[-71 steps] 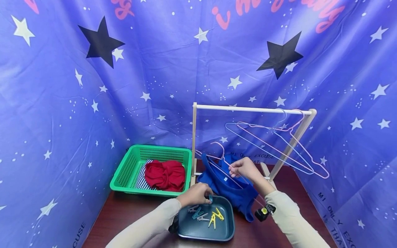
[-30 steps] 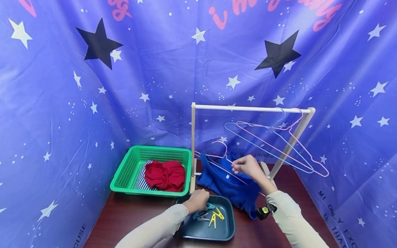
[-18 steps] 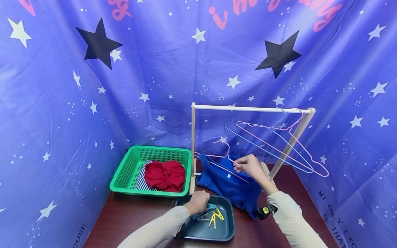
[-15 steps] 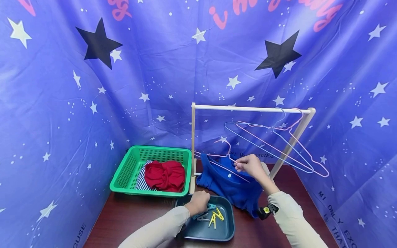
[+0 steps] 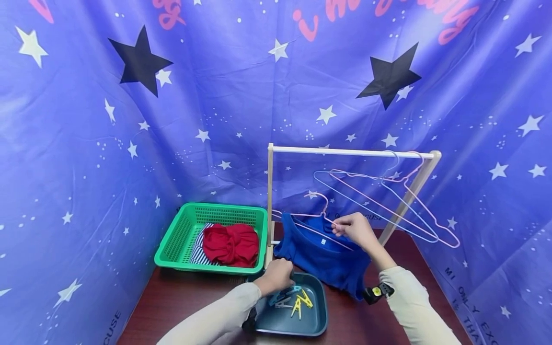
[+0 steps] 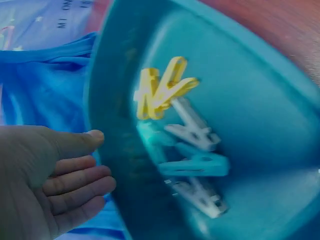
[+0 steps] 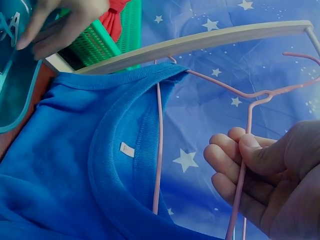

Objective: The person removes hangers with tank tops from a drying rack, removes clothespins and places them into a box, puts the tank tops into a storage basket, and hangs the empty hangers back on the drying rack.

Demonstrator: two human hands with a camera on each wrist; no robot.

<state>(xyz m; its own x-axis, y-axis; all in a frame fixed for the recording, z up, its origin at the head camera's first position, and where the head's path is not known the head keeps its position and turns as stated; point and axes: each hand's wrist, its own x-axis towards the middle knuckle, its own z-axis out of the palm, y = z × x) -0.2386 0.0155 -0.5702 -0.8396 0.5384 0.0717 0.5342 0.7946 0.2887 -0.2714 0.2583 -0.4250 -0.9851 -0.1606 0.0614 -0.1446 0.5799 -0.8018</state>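
Observation:
My right hand pinches one arm of a pink wire clothes hanger below its hook. The hanger's other arm runs into a blue shirt, whose ribbed neckline and white label show in the right wrist view. My left hand is over the near tray's rim, its thumb and fingers apart with nothing seen between them. Inside that dark teal tray lie several clothespins: yellow ones, grey ones and teal ones.
A wooden rack stands behind the shirt, with a blue hanger and a pink hanger on its bar. At the left, a green basket holds red cloth and striped cloth. Starry curtains surround the table.
A teal clothespin earlier in my left hand now lies in the tray. My right hand has shifted slightly right with the hanger, and the shirt has spread rightward. The left hand has lifted slightly.

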